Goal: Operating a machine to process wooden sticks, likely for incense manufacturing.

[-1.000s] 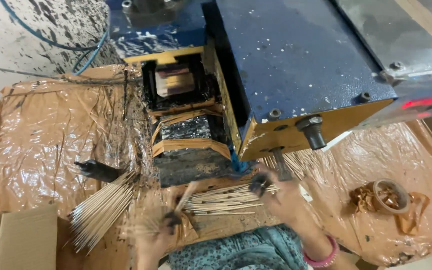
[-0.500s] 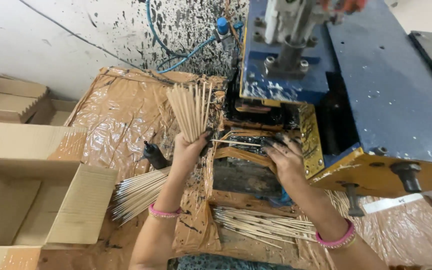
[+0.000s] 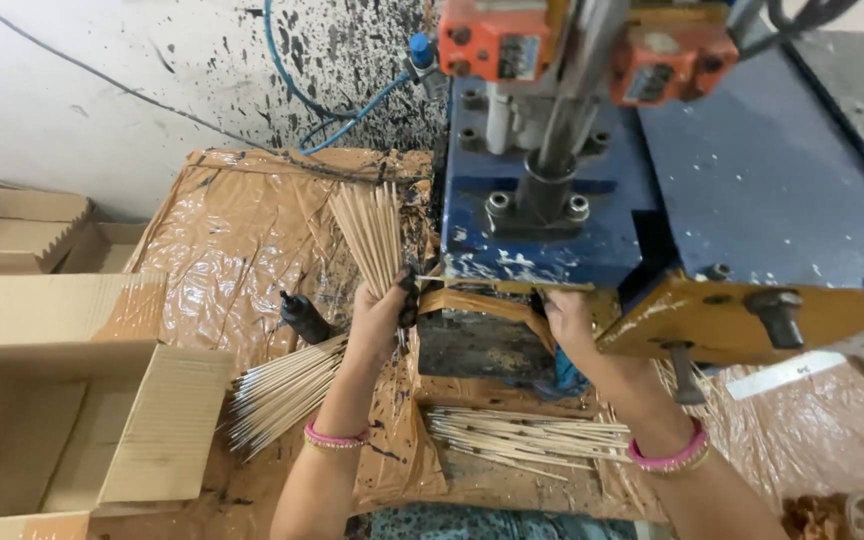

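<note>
My left hand point(image 3: 382, 312) grips a fanned bundle of thin bamboo sticks point(image 3: 370, 232), held upright beside the left edge of a blue and yellow press machine point(image 3: 652, 200). My right hand point(image 3: 570, 320) reaches under the machine's yellow front ledge, its fingertips partly hidden against the dark feed slot point(image 3: 472, 340). A single stick point(image 3: 502, 284) lies across the slot's top edge between both hands. Both wrists wear pink bangles.
A loose pile of sticks point(image 3: 527, 440) lies near my lap, another pile point(image 3: 277, 390) spreads to the left by a black bottle-like object point(image 3: 304, 316). An open cardboard box point(image 3: 52, 420) stands at left. Brown plastic sheet point(image 3: 242, 230) covers the bench. A blue hose point(image 3: 332, 120) hangs on the spattered wall.
My view has tilted up toward the machine. Earlier both hands gathered sticks low near my lap; my left hand has since lifted a bundle upright and my right hand has moved to the machine's slot.
</note>
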